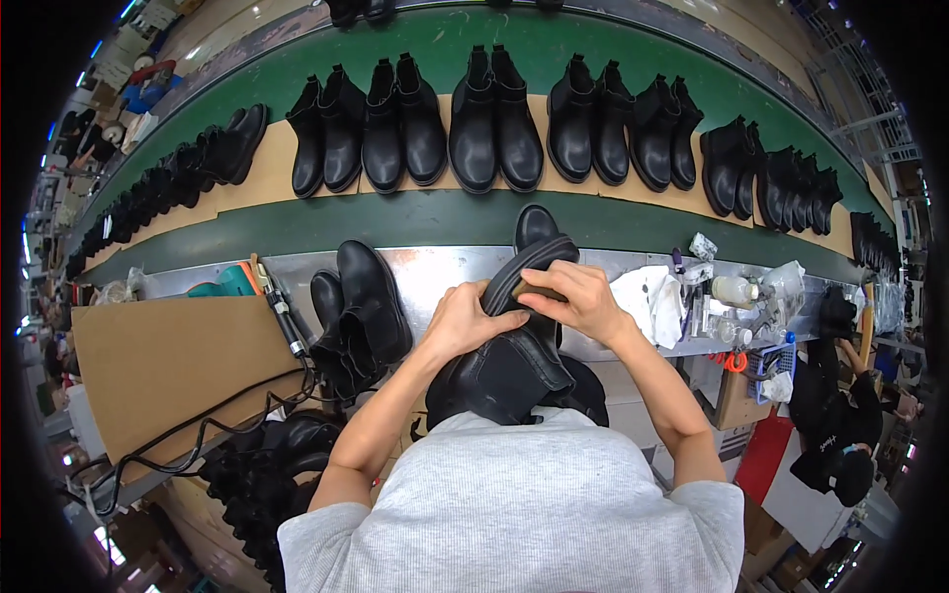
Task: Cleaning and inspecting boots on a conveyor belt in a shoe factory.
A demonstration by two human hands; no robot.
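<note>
In front of my chest, a black ankle boot [519, 371] is held tilted, its toe pointing away and its sole edge turned up. My left hand [461, 321] is closed around its side, thumb lying across the upper. My right hand [585, 301] pinches a small tan-brown block [525, 294] against the sole edge; the fingers hide most of the block. Just beyond the held boot, the toe of another black boot [535, 224] rests on the metal bench edge [435, 282]. To my left stand two more black boots [370, 287].
Pairs of black boots [474, 138] line cardboard on a green conveyor [435, 222] ahead. At left are a cardboard sheet [188, 366], a corded black tool [285, 316] and a teal tool [232, 282]. A white cloth [650, 301] and bottles [733, 290] lie right, with a co-worker [840, 425] beyond.
</note>
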